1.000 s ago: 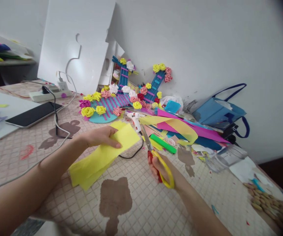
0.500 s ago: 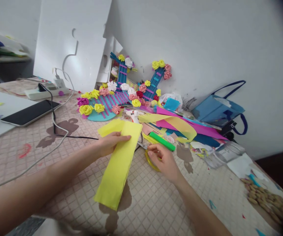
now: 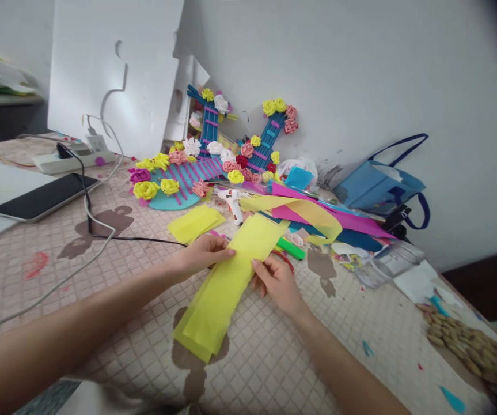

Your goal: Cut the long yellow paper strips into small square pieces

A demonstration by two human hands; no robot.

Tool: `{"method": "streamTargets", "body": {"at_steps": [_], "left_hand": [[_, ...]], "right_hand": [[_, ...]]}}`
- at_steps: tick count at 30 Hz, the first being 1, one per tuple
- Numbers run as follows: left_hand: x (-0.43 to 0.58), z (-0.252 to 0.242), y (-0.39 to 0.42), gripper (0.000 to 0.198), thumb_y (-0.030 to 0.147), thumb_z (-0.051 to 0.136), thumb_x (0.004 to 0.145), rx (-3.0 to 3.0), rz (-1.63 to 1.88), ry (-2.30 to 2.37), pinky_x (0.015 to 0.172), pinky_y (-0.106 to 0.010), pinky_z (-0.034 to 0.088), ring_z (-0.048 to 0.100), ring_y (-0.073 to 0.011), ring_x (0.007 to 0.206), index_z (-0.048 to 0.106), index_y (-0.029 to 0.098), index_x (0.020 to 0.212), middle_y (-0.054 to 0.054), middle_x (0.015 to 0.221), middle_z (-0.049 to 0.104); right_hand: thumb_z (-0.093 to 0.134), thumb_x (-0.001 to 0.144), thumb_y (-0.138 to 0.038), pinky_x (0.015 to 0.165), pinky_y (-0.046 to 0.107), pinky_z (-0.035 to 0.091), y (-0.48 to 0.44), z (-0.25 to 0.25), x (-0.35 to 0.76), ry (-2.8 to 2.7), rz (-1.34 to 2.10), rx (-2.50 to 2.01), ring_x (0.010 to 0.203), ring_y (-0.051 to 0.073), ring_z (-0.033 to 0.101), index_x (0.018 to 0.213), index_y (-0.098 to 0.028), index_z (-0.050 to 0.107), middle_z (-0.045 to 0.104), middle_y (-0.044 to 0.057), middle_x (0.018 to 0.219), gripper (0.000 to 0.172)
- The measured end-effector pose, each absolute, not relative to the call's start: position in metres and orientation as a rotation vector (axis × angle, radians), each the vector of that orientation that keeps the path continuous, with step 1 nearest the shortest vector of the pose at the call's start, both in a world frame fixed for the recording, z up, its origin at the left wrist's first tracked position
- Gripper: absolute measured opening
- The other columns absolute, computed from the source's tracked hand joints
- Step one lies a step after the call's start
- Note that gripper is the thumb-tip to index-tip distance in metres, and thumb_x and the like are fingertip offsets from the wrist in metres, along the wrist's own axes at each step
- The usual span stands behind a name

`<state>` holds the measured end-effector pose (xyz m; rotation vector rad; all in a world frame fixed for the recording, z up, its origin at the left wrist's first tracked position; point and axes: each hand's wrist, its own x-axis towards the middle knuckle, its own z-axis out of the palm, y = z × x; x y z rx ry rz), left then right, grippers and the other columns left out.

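Observation:
A long, layered strip of yellow crepe paper (image 3: 226,288) slants over the table between my hands. My left hand (image 3: 205,253) pinches its left edge, thumb on top. On the opposite edge, my right hand (image 3: 276,279) grips the paper between thumb and fingers. Just behind my right hand shows a red curved handle (image 3: 289,262), mostly hidden. A green stick (image 3: 291,248) lies past it, partly under the paper. Another yellow paper piece (image 3: 194,223) rests beyond my left hand, near a white glue gun (image 3: 232,204).
Flower-decorated blue stick pieces (image 3: 183,178) stand at the back. Coloured paper sheets (image 3: 356,219) and a blue bag (image 3: 378,184) are at right, peanuts (image 3: 464,346) at the near right. A tablet (image 3: 45,196), power strip (image 3: 71,160) and cables lie left.
My right hand has let go of the yellow-handled scissors and taken the yellow strip's right edge. The strip has come apart from the other yellow piece, which now lies on the table.

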<state>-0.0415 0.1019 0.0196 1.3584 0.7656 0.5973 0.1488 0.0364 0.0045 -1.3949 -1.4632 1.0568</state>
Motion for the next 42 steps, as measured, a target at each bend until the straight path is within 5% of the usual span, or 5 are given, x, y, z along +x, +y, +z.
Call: {"method": "streamTargets", "body": {"at_steps": [8, 14, 24, 30, 42], "left_hand": [[-0.050, 0.009, 0.123, 0.028, 0.042, 0.057, 0.074, 1.595, 0.681, 1.052, 0.049, -0.023, 0.040, 0.054, -0.0121, 0.054, 0.055, 0.015, 0.070, 0.000, 0.061, 0.058], [-0.049, 0.012, 0.119, 0.032, 0.035, 0.052, 0.080, 2.019, 1.085, 1.088, 0.075, -0.030, 0.048, 0.058, -0.0182, 0.092, 0.055, 0.017, 0.105, -0.008, 0.104, 0.061], [-0.031, 0.016, 0.097, 0.024, 0.036, 0.055, 0.077, 1.894, 0.860, 0.930, 0.048, -0.021, 0.034, 0.045, -0.0091, 0.053, 0.057, 0.014, 0.066, 0.002, 0.057, 0.051], [-0.030, 0.010, 0.099, 0.025, 0.037, 0.056, 0.077, 1.760, 0.829, 0.871, 0.052, -0.021, 0.037, 0.048, -0.0107, 0.058, 0.058, 0.013, 0.071, 0.000, 0.063, 0.054], [-0.029, 0.009, 0.094, 0.022, 0.031, 0.068, 0.069, 0.949, 0.772, 0.659, 0.064, -0.024, 0.045, 0.058, -0.0110, 0.066, 0.056, 0.018, 0.083, 0.002, 0.077, 0.061]], "right_hand": [[0.053, 0.081, -0.047, 0.034, 0.018, 0.036, 0.045, 0.003, 0.159, -1.266, 1.080, -1.326, 0.035, 0.008, 0.047, 0.070, -0.017, 0.052, 0.057, -0.002, 0.048, 0.032], [0.055, 0.080, -0.046, 0.036, 0.018, 0.036, 0.045, 0.006, 0.159, -1.166, 1.205, -1.211, 0.036, 0.008, 0.047, 0.071, -0.017, 0.052, 0.059, -0.002, 0.048, 0.030], [0.058, 0.079, -0.042, 0.039, 0.021, 0.038, 0.038, 0.008, 0.150, -1.346, 1.121, -1.259, 0.040, 0.010, 0.048, 0.081, -0.019, 0.053, 0.055, -0.004, 0.049, 0.024], [0.056, 0.079, -0.040, 0.044, 0.023, 0.040, 0.036, -0.002, 0.147, -1.524, 0.798, -1.407, 0.048, 0.012, 0.049, 0.077, -0.019, 0.055, 0.052, -0.002, 0.058, 0.021], [0.054, 0.080, -0.036, 0.043, 0.022, 0.040, 0.034, 0.007, 0.143, -1.330, 1.011, -1.154, 0.047, 0.009, 0.047, 0.089, -0.021, 0.053, 0.053, -0.003, 0.068, 0.017]]}}
